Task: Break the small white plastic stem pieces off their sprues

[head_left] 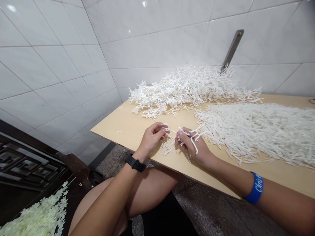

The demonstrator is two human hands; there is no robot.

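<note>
**Sprigs sorted on a board by a tiled wall**

Head view: the board (128, 127) meets white tiles (56, 68). The right hand (194, 147) grips a white sprig (193, 136) above the near edge; the left hand (152, 137) pinches its tip. Sprig heaps (258, 131) cover the board's right.

Both forearms are bare, without sleeves. The left wrist carries a black watch (135, 163). The right wrist carries a blue wristband (255, 188) with white lettering. Dark shorts (167, 218) are worn.

You look from your head, forward and down, close over the table (128, 126) edge, facing the tiled wall (61, 65); your one view only
</note>
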